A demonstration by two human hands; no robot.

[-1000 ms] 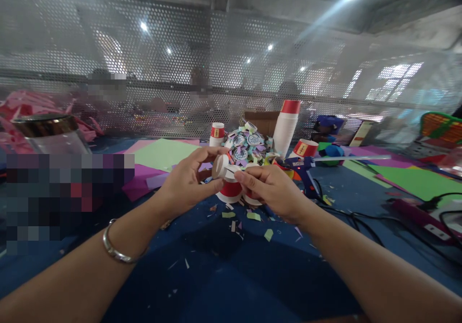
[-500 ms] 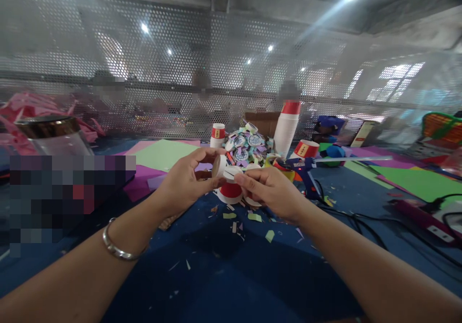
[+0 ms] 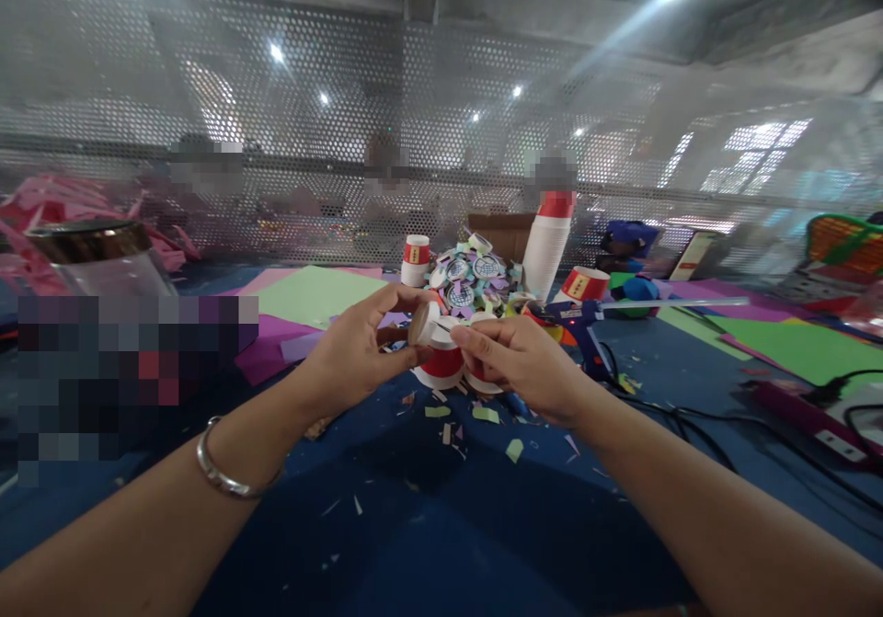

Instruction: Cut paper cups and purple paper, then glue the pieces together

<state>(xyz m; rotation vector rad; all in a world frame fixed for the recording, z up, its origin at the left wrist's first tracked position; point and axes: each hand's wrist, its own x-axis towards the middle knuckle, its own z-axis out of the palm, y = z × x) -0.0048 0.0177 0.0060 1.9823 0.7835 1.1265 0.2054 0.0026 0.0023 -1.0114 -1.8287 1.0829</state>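
Observation:
My left hand is curled around a small round white piece with a brownish flat face, possibly a tape roll; its exact kind is unclear. Close beside it, my right hand pinches the end of a narrow white strip that meets the round piece. A thin dark line shows at the fingertips. Below the hands, a red and white paper cup stands upside down, with a second one partly covered by my right hand. Behind them rises a heap of paper discs and colored scraps.
A blue glue gun with a clear stick lies right of my right hand. Tall stacked cups stand behind it. Colored paper sheets lie left; a power strip with cables is at right. A lidded jar stands far left.
The round piece has turned and dropped slightly in my left hand. Less of the white strip shows, as my right fingers are slightly lower and cover more of it.

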